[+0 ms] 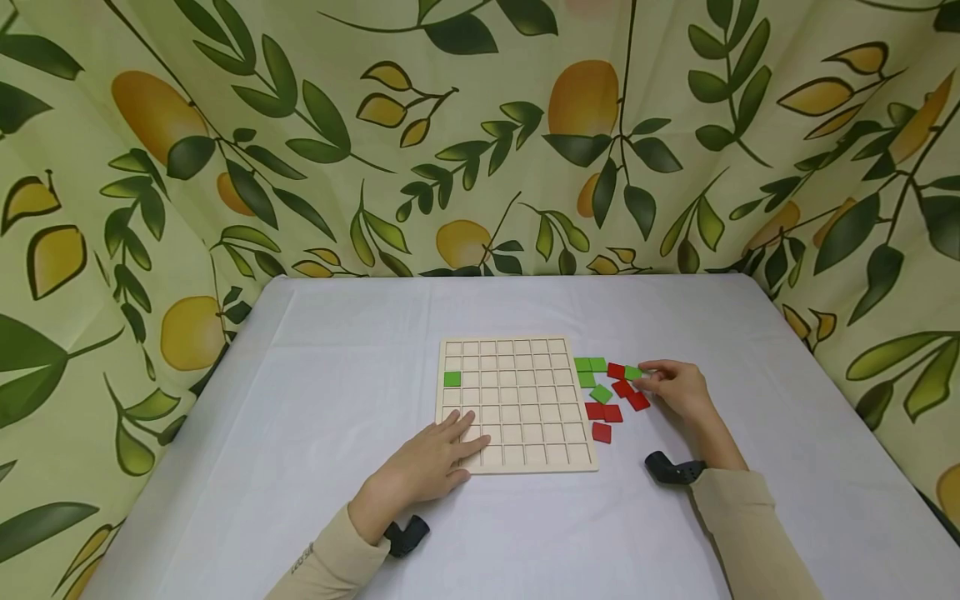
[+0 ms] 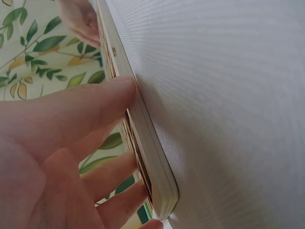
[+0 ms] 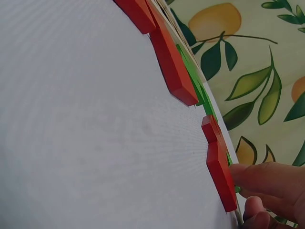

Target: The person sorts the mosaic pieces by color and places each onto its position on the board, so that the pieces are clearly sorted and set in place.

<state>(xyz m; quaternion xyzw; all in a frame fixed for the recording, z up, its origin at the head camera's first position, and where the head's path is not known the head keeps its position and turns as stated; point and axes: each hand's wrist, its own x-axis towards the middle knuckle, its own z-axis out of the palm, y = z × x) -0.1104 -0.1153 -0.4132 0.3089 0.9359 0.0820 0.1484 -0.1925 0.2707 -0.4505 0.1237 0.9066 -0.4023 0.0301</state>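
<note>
A wooden grid board (image 1: 525, 408) lies flat on the table, a green tile (image 1: 452, 379) in one cell near its left edge. My left hand (image 1: 431, 458) rests over the board's front left corner, fingers spread; in the left wrist view the thumb (image 2: 114, 98) lies against the board's side edge (image 2: 147, 138). To the right of the board, my right hand (image 1: 678, 387) pinches another green tile (image 1: 633, 373) between thumb and forefinger. In the right wrist view those fingers (image 3: 271, 179) are right at the tile, mostly hidden behind a red tile (image 3: 220, 174).
Several loose red tiles (image 1: 612, 413) and green tiles (image 1: 583, 365) lie along the board's right side, some touching one another. A white cloth (image 1: 337, 350) covers the table. Behind it hangs a leaf-and-fruit patterned curtain (image 1: 480, 192). A black wrist device (image 1: 671, 468) sits below the right hand.
</note>
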